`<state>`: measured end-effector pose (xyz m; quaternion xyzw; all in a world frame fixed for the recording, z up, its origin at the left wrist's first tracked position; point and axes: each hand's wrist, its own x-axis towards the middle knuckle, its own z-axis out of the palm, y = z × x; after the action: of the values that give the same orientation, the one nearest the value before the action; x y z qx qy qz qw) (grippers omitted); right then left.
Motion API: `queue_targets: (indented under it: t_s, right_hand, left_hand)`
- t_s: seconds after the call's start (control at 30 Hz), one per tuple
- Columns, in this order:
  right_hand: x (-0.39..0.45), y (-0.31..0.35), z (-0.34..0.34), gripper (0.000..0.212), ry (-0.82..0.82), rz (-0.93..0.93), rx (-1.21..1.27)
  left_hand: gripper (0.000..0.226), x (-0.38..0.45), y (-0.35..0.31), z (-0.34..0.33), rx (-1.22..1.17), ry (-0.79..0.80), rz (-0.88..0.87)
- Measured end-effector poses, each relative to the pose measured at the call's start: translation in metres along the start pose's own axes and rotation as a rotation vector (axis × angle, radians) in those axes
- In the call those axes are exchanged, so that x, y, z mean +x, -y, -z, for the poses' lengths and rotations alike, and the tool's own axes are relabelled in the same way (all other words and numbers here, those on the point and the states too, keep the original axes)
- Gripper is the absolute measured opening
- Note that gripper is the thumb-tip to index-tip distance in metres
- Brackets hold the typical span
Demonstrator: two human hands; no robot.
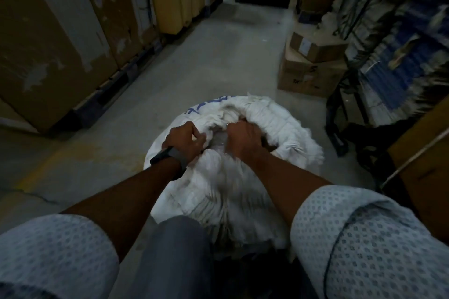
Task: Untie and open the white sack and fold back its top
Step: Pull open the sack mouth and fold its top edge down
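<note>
A bulky white sack (226, 192) with blue print on its far side stands on the concrete floor right in front of me. Its top is bunched into a thick crumpled rim around a small dark opening in the middle. My left hand (187, 141), with a dark watch on the wrist, clutches the gathered fabric at the left of that opening. My right hand (243, 138) is fisted on the fabric at the opening's right side, fingers dug into the folds. No tie cord shows; the hands hide the centre.
Tall cardboard cartons on dark pallets (60, 39) line the left of the aisle. Two stacked brown boxes (308, 65) sit just beyond the sack on the right, beside a dark metal rack (345, 114) of wrapped goods. The grey floor (218, 51) runs ahead between them.
</note>
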<state>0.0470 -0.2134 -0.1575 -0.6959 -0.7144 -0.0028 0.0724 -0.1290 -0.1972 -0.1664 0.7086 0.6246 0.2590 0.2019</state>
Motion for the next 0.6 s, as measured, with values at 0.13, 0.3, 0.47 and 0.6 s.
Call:
queue_targets:
  t_s: [0.13,0.3,0.47,0.6]
  right_hand:
    - [-0.038,-0.018,0.016,0.009,-0.036,-0.114,0.000]
    - [-0.084,-0.042,0.000,0.012,-0.461,-0.314,-0.036]
    - [-0.102,-0.066,-0.024,0.023,-0.496,-0.450,-0.049]
    - [-0.107,-0.079,-0.022,0.032,-0.477,-0.688,-0.028]
  left_hand:
    - [0.018,-0.002,-0.046,-0.010,0.107,0.014,-0.218]
    - [0.020,0.001,-0.102,-0.039,0.182,0.095,-0.473]
    - [0.035,0.000,-0.131,-0.090,0.425,0.290,-0.670]
    - [0.062,0.008,-0.135,-0.118,0.458,0.319,-0.730]
